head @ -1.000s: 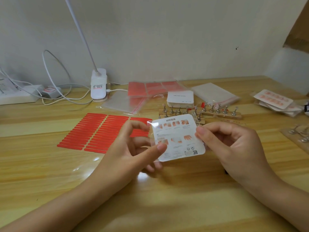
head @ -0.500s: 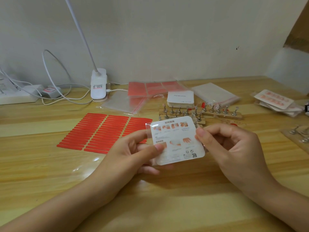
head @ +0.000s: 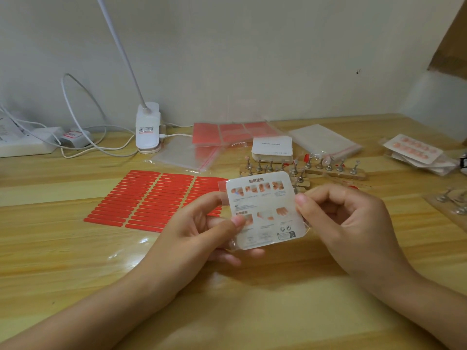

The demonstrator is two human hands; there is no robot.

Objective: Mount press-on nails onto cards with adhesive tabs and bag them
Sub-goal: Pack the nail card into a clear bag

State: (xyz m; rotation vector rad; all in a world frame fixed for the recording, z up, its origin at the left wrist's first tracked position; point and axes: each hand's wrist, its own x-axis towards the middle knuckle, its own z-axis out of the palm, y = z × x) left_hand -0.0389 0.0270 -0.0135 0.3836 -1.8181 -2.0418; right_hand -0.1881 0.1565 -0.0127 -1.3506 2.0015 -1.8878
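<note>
A white square card [head: 264, 210] with printed instruction pictures faces me, sitting inside a clear plastic bag. My left hand [head: 199, 233] pinches its left side, thumb on the front and fingers behind. My right hand [head: 348, 223] pinches the right edge between thumb and curled fingers. Both hold it a little above the wooden table [head: 227, 299]. The card's other face is hidden. Behind it lies a sheet of red adhesive tabs [head: 149, 198] in rows.
A stack of white cards [head: 273, 146], clear bags [head: 324, 141], red sheets [head: 235, 132] and wooden strips with metal nail stands [head: 331, 168] lie behind. Bagged nail cards [head: 414, 150] sit at far right. A lamp base [head: 147, 128], cables and a power strip [head: 22, 142] stand at back left.
My left hand's fingers closed in on the card's left side, with the thumb pressed on its front. The card shifted slightly down and tilted; my right hand kept its hold.
</note>
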